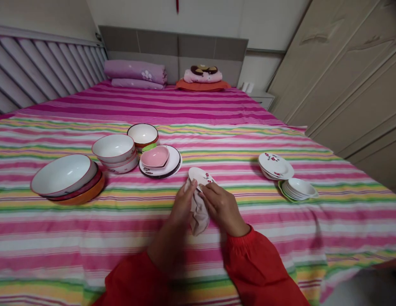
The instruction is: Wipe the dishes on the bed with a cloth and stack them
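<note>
Obs.: your left hand (184, 200) and right hand (221, 207) meet over the striped bedspread (217, 140), near the middle of its front half, both closed on the same bundle. The left fingers are clamped on a pale cloth (198, 214) and press it against the near-left rim of the small dish (200, 175). The right fingers pinch the near-right rim, and the cloth hangs down between the wrists. The dish is held just above the bedspread at your fingertips, well apart from the plate stack (276, 165) and saucer stack (299, 188) to the right, and nearer the pink dish (155, 157) and the bowls (115, 151) to the left. Orientation: the dish is tilted, far rim away from you, white face up towards the camera, flower print at its right edge. Its visible outline is a flattened oval with the long axis running left to right, dipping slightly rightward (if the dish is round, this is only foreshortening; I cannot tell). Judgement on technique: let the right hand do the holding at the rim and let the left do the wiping, cloth bunched under the fingertips. Turn the dish in small steps so the whole rim gets covered. Work low over the bedding, so that a slip costs nothing.
</note>
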`<state>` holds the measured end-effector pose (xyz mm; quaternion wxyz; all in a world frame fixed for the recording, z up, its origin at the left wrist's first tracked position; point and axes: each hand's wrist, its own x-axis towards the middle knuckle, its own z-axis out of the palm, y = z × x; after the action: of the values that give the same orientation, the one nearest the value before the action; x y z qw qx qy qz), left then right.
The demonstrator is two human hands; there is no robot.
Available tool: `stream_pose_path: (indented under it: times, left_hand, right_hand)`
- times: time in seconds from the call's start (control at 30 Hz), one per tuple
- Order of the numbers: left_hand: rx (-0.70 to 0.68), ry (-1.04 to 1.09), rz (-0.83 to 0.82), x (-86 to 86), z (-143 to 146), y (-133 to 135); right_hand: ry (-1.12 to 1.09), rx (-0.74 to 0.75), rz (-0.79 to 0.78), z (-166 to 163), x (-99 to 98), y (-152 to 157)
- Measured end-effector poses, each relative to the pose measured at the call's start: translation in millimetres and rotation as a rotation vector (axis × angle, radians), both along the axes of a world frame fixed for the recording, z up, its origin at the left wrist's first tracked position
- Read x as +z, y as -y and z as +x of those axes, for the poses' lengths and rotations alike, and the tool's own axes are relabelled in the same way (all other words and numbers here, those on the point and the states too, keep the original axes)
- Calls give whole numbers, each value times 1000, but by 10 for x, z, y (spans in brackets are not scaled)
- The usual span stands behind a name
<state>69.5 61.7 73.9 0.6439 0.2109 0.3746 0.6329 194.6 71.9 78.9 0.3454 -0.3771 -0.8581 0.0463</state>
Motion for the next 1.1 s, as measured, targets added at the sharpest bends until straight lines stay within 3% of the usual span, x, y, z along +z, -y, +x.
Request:
stream_pose_path:
  times: [0.13,0.23,0.37,0.43,0.53,0.6,0.73,0.93,1.1]
  left_hand:
    - [62,16,-81,40,2,-11]
    - [86,10,-71,36,3,-15]
    - [127,-11,-101,27,-24,-26]
    - [123,0,-119,31,-36,-30]
    - [104,12,-112,32,-40,-32]
    - [93,4,-104,21,-35,-31]
    - [117,-101,-84,-21,-31,-23]
    - [396,-503,-75,-31,-64,2]
    - [200,-802,214,-170,-26,-16]
  right_hand:
    - [-17,33,-18,27,-10,-26]
    - [-210,35,-73,28,13,-24]
    - [-615,-312,-162,75,67,-60]
    - [-733,-390,-349,117,74,-109]
    - [-805,-238,-754,144,43,-174]
    - [-868,-160,-887,126,11,-187]
    - [-1007,-123,-918,75,-25,-164]
    - [-1065,-169,-874,73,-25,-165]
    - [-848,-43,-827,-52,-56,-68]
